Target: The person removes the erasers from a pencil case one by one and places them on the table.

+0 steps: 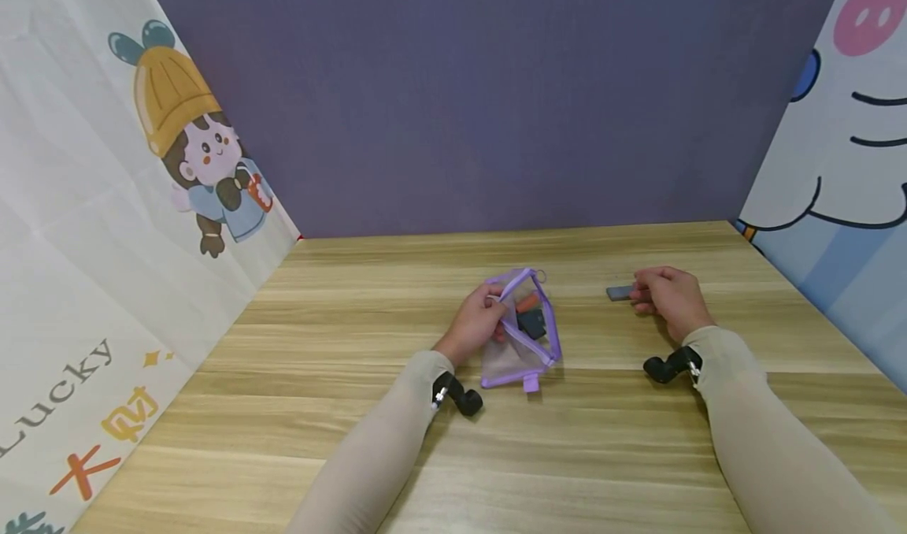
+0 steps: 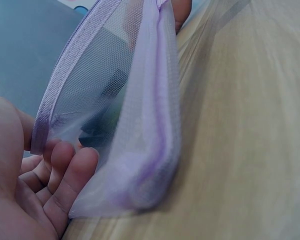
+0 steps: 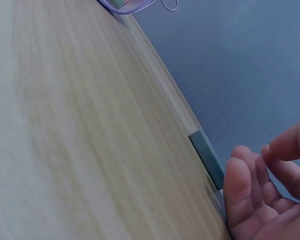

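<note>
1. Wood-grain tabletop (image 1: 340, 321) spreads before you, with a dark purplish-blue panel (image 1: 460, 101) upright behind it. A white printed sheet (image 1: 71, 164) flanks it on your left, a cartoon sheet (image 1: 846, 124) on your right.
2. Black wrist devices sit at both your cuffs, one on the left (image 1: 457, 396), one on the right (image 1: 673, 363).
3. Purple-edged mesh pouch (image 1: 505, 361) lies near the middle of the tabletop, unzipped. A dark block (image 1: 531, 324) and an orange block (image 1: 527, 303) show inside; its mesh wall and your left fingers cover part of the inside.
4. Its mouth faces right, towards your other hand, and the zipped edges run from far to near. A ring (image 1: 542, 276) hangs at the far corner, a tab (image 1: 531, 383) at the near edge.
5. Grey flat block (image 1: 620, 292) lies right of the pouch, well apart from it, long axis roughly left to right, one end pointing towards the pouch.
6. Your left hand (image 1: 475, 323) reaches in from the near left, fingers and thumb pinching the pouch's edge.
7. Your right hand (image 1: 669, 299) angles in from the near right, fingers loosely bent and grasping nothing, just beside the grey block and hiding its right end in the head view; you cannot tell whether they touch.
</note>
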### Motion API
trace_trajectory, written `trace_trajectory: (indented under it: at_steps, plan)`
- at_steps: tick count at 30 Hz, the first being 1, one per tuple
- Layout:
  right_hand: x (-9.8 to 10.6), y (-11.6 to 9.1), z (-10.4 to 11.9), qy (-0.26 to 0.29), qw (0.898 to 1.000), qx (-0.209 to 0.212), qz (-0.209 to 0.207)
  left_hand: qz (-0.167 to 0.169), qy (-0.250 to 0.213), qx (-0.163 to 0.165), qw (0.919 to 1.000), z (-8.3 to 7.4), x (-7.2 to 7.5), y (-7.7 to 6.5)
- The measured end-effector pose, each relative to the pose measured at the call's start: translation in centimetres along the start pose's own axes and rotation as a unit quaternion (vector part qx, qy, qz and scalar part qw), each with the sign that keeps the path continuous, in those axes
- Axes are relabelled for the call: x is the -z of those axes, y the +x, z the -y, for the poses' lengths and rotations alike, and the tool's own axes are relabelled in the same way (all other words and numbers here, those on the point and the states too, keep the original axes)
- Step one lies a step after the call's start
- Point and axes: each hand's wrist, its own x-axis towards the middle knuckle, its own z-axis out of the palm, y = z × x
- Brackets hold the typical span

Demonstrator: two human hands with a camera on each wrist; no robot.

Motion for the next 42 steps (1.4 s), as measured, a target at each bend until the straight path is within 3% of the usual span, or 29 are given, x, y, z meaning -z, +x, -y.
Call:
trace_trajectory:
  at_steps: [14,24,42]
  plan:
    - [0.3,0.0,-0.1,0.029,0.999,0.016,0.041,0.005,0.001,0.004,1.0,0.0,0.1,-0.1]
    - [-1.4,-0.4,0.5,0.029,0.993,0.035,0.106,0.001,0.0,-0.001,1.0,0.0,0.3,-0.2]
    - [-4.1,-0.9,1.1,-0.017,0.984,0.036,0.171,-0.003,0.003,0.008,1.0,0.0,0.1,0.0]
